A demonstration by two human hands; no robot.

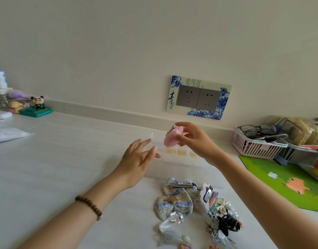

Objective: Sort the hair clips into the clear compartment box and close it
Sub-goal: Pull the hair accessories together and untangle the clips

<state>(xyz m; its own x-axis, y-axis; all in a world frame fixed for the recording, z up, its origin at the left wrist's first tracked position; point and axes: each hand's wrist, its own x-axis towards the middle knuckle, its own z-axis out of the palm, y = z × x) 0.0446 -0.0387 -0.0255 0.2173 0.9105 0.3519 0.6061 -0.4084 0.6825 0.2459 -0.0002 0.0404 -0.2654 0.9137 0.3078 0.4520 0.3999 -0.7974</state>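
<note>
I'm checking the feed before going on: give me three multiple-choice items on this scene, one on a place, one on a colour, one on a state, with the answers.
1. Where does the pile of unsorted hair clips lie?
A. in the pink basket
B. on the table, nearer the person than the clear compartment box
C. on the green mat

2. What colour is the fluffy clip in the right hand?
A. pink
B. black
C. blue

3. What is the left hand doing?
A. gripping a bow
B. pressing a lid shut
C. open, holding nothing

Answers: 1 B, the pile sits in front of the box; 2 A, its fluff is pink; 3 C, its fingers are spread and empty.
</note>
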